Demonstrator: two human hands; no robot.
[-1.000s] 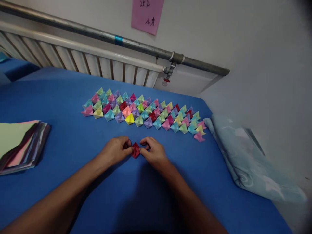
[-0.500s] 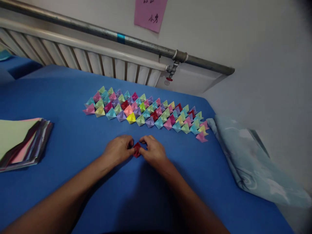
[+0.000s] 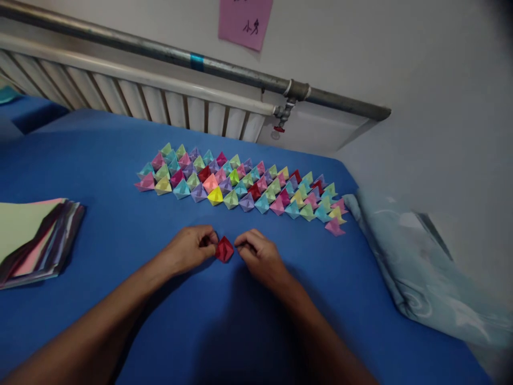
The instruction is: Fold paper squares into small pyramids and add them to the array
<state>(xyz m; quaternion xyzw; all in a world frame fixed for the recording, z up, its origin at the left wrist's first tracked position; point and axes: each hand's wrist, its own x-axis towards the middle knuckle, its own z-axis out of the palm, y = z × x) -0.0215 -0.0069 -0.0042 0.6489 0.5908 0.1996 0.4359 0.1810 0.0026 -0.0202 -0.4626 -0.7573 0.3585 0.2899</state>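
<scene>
A small red folded paper boat is in front of me over the blue surface. The thumb and fingers of my left hand pinch its left tip. Just off its right tip, my right hand has its fingertips drawn together, with a narrow gap to the boat and nothing visible in them. Beyond both hands stand several rows of folded paper boats in pink, blue, green, yellow, purple and red.
A stack of coloured paper sheets lies at the left. On the right is a folded pale blue cloth. A white radiator, a metal pipe and a valve with a red handle run along the wall behind the blue tabletop.
My right hand has let go of the red paper boat and moved slightly right, its fingers closing together. More of the boat shows now. My left hand stays at its left tip.
</scene>
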